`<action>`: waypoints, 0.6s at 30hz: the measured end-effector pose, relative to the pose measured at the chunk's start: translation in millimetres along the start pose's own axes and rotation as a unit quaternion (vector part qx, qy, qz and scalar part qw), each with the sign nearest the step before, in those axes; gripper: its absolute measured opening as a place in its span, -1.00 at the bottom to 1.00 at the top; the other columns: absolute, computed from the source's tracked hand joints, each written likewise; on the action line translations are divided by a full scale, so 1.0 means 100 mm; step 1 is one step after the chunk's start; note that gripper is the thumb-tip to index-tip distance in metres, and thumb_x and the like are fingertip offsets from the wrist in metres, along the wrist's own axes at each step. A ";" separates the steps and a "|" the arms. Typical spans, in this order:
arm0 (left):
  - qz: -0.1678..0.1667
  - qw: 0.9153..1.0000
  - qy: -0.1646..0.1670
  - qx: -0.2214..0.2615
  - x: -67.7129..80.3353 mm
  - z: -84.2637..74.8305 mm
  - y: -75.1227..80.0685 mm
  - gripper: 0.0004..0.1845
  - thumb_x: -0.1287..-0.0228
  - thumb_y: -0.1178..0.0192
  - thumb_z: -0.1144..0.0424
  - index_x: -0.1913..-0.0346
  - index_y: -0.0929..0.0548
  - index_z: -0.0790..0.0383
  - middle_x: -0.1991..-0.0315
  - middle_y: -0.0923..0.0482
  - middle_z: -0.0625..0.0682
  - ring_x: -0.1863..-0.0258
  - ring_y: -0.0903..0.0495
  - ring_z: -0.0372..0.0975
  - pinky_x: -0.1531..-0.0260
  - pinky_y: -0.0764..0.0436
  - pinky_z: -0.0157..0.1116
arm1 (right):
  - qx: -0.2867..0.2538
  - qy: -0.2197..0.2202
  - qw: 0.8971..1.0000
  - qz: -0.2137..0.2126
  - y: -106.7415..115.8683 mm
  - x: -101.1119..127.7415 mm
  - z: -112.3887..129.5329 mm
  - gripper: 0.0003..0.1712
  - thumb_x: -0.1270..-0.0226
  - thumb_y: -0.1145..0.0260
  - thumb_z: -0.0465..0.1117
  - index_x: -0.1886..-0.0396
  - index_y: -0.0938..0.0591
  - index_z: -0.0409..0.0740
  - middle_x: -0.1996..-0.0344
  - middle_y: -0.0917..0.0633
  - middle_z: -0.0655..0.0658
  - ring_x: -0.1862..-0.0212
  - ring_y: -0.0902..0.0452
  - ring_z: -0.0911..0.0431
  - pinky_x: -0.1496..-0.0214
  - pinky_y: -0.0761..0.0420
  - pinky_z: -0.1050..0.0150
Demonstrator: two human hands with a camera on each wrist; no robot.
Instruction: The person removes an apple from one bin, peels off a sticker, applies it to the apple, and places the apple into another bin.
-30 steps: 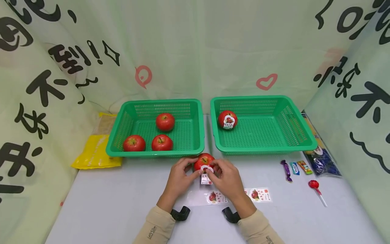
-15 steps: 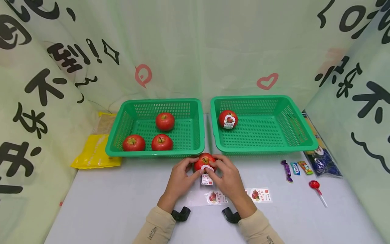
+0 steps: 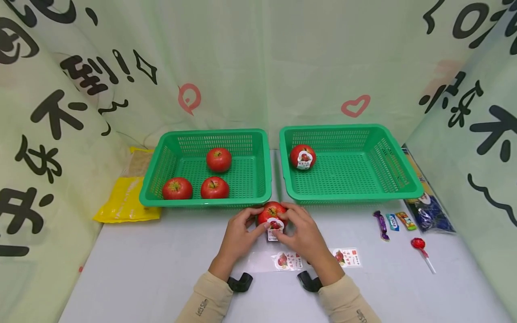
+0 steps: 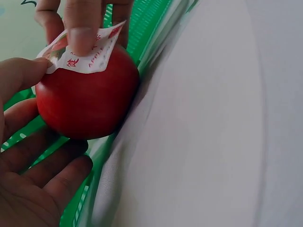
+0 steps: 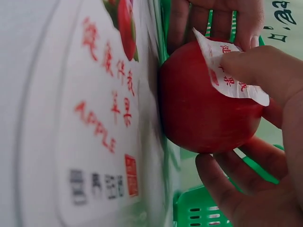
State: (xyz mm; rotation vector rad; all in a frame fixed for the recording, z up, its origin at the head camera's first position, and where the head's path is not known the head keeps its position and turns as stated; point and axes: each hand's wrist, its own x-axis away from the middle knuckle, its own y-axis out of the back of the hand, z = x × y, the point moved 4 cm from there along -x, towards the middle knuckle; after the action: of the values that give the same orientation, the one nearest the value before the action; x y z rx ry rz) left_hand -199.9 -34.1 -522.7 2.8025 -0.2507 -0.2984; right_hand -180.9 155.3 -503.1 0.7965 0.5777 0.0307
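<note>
A red apple [image 3: 272, 209] stands on the white table in front of the two baskets, with a white printed sticker [image 3: 276, 225] on its near side. My left hand [image 3: 238, 237] holds the apple's left side, its thumb at the sticker's left edge. From the other side my right hand [image 3: 305, 235] grips the apple, and its thumb presses the lower part of the sticker. In the left wrist view, the sticker's lower corner [image 4: 113, 32] stands off the skin. Loose sticker edges also show in the right wrist view, where the apple [image 5: 194, 109] is seen from its right.
Several apples sit in the left green basket [image 3: 250, 197]; the right green basket [image 3: 355, 195] holds one labelled apple [image 3: 303, 157]. A sticker sheet [image 3: 288, 261] lies below my hands. Wrapped candies [image 3: 381, 225], a lollipop [image 3: 420, 246], a yellow bag [image 3: 125, 197] and a dark bag [image 3: 432, 213] lie around.
My right thumb has slid down from the sticker's round upper part to its lower part, so the printed apple picture shows. The right wrist shifts slightly right. My left hand stays in place.
</note>
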 end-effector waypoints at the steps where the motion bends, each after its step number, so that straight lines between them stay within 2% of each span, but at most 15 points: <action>1: 0.000 1.000 0.000 0.001 0.00 0.00 0.00 -0.59 -0.33 -0.49 0.26 -0.19 -0.71 0.25 -0.23 -0.69 0.16 -0.28 -0.68 0.05 -0.26 -0.69 -0.03 | 0.002 -0.001 1.000 0.006 -0.01 0.00 0.00 -0.52 0.00 -0.74 -0.25 0.16 -0.64 -0.15 -0.24 -0.68 -0.29 -0.24 -0.63 -0.23 -0.22 -0.72 -0.17; 11: 0.001 1.000 0.005 0.005 -0.01 0.01 -0.02 -0.61 -0.36 -0.46 0.24 -0.19 -0.69 0.23 -0.23 -0.69 0.14 -0.29 -0.66 0.04 -0.29 -0.67 -0.01 | 0.044 -0.014 0.998 0.031 -0.05 -0.02 0.00 -0.35 0.12 -0.79 -0.31 0.05 -0.60 -0.21 -0.25 -0.61 -0.31 -0.25 -0.55 -0.21 -0.27 -0.71 -0.08; 18: 0.002 1.000 0.006 0.008 0.00 0.02 -0.02 -0.61 -0.37 -0.45 0.22 -0.19 -0.68 0.23 -0.24 -0.68 0.15 -0.30 -0.66 0.05 -0.29 -0.66 -0.01 | 0.052 -0.013 0.998 0.034 -0.05 -0.02 0.02 -0.32 0.16 -0.79 -0.37 0.03 -0.59 -0.25 -0.23 -0.61 -0.34 -0.23 -0.55 -0.23 -0.26 -0.71 -0.09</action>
State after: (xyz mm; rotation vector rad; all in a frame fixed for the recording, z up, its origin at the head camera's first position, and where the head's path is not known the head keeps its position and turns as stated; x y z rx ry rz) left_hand -200.1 -32.7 -525.1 2.8187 -0.2567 -0.2801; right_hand -182.5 149.6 -504.2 0.9154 0.5307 0.0523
